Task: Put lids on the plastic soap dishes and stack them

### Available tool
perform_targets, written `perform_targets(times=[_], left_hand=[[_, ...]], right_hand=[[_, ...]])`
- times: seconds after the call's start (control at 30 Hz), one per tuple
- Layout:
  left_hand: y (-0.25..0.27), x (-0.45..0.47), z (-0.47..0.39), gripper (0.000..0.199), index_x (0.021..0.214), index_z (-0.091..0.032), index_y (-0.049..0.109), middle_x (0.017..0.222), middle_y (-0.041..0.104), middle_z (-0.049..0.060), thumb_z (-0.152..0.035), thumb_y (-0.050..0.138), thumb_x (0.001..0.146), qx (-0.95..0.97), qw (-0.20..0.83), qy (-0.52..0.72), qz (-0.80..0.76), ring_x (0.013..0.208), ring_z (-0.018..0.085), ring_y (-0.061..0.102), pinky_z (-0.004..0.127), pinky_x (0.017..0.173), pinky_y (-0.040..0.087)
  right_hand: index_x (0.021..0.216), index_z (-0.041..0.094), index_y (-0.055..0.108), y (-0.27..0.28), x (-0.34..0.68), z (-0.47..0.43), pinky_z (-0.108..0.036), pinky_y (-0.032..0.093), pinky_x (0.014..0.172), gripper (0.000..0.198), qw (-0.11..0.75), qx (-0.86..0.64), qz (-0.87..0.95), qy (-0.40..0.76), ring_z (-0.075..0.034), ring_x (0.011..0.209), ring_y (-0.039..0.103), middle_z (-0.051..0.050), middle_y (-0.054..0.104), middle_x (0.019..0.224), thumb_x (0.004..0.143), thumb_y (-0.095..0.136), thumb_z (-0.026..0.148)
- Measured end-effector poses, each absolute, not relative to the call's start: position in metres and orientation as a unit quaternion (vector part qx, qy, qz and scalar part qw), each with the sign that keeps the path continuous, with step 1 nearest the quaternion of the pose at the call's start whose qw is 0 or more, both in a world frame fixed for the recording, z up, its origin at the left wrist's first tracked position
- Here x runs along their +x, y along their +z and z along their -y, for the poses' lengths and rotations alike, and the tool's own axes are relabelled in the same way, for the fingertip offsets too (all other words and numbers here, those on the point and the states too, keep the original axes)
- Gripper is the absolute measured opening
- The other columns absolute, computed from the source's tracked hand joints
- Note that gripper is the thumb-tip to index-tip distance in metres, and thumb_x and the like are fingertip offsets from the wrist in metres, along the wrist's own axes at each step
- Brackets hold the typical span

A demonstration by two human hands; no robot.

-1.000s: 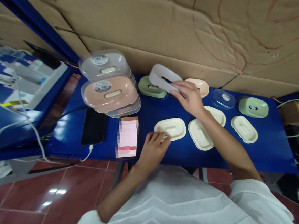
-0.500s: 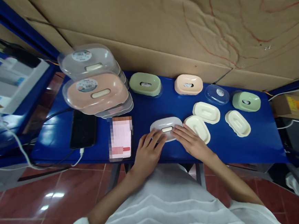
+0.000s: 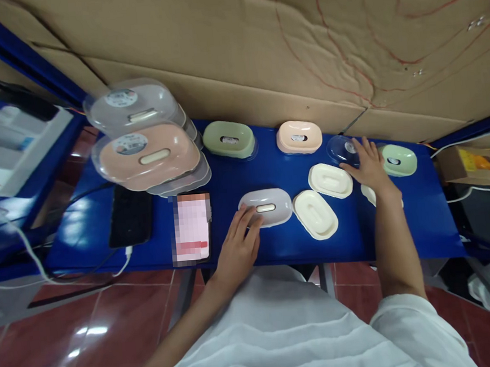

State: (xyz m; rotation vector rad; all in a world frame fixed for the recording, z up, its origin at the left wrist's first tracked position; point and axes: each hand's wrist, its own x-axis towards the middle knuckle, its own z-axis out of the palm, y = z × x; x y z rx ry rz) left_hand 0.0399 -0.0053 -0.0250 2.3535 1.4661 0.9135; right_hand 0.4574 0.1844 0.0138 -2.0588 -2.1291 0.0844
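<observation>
In the head view, a pale lilac-grey oval soap dish (image 3: 278, 197) with a cream slot in its middle lies near the table's front edge. My left hand (image 3: 239, 245) rests its outstretched fingertips on the dish's left front side, not gripping it. Farther right, my right hand (image 3: 369, 167) is spread open at a clear oval lid (image 3: 339, 149) with a round label; whether the fingers touch it I cannot tell. Two cream oval trays (image 3: 315, 214) lie beside the dish. Another cream tray (image 3: 368, 194) is mostly hidden under my right wrist.
A green dish (image 3: 214, 143) and a peach dish (image 3: 289, 147) stand along the cardboard wall (image 3: 218, 55); another green dish (image 3: 406, 159) is at right. Stacked lidded dishes (image 3: 165, 139), a dark phone (image 3: 129, 215) and a lit phone (image 3: 192, 221) occupy the left.
My right hand has left the lilac-grey dish and moved right and away to the clear lid, its fingers spreading. My left hand stays on the dish. The view has shifted slightly.
</observation>
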Motion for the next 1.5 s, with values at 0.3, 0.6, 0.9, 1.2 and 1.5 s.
perform_targets(times=[0.3,0.6,0.9,1.2,1.5], left_hand=[[-0.021,0.038,0.004,0.039,0.137,-0.025,0.061,0.171,0.036,0.02,-0.023,0.074,0.101,0.721,0.201,0.361,-0.557,0.157,0.035,0.049,0.053,0.122,0.054],[-0.031,0.037,-0.001,0.083,0.167,-0.027,0.029,0.161,0.053,0.02,-0.03,0.077,0.1,0.691,0.242,0.4,-0.551,0.154,0.032,0.053,0.052,0.124,0.05],[-0.027,0.038,0.001,0.073,0.168,-0.032,0.033,0.166,0.047,0.017,-0.028,0.07,0.104,0.705,0.24,0.374,-0.553,0.155,0.031,0.051,0.05,0.123,0.052],[-0.013,0.037,0.018,0.056,0.157,-0.026,0.055,0.152,0.065,0.015,-0.011,0.061,0.103,0.792,0.032,0.302,-0.529,0.145,0.033,0.06,0.051,0.116,0.055],[-0.006,0.026,0.016,0.057,0.152,-0.027,0.06,0.155,0.063,0.014,-0.005,0.055,0.1,0.775,0.029,0.255,-0.578,0.146,0.034,0.059,0.05,0.112,0.06]], right_hand=[[0.146,0.03,0.069,0.036,0.421,-0.126,-0.056,0.059,0.112,0.052,0.27,-0.598,0.75,0.085,-0.034,0.13,0.071,-0.01,0.072,0.143,0.1,0.07,0.054],[0.173,0.045,0.027,0.008,0.28,-0.03,-0.059,0.049,0.128,0.081,0.208,-0.414,0.876,0.133,-0.034,0.161,0.043,-0.006,0.05,0.169,0.105,0.066,0.029],[0.176,0.037,0.018,0.008,0.287,-0.034,-0.061,0.042,0.132,0.083,0.152,-0.367,0.913,0.089,-0.032,0.165,0.034,-0.011,0.047,0.171,0.107,0.062,0.024],[0.164,0.03,0.05,0.044,0.242,-0.164,-0.061,0.039,0.129,0.056,0.185,-0.387,0.9,0.074,-0.034,0.158,0.046,-0.011,0.052,0.169,0.109,0.057,0.039],[0.146,0.018,0.066,0.018,0.203,-0.242,-0.059,0.043,0.126,0.062,0.212,-0.432,0.865,0.143,-0.039,0.156,0.048,-0.023,0.041,0.172,0.093,0.082,0.046]])
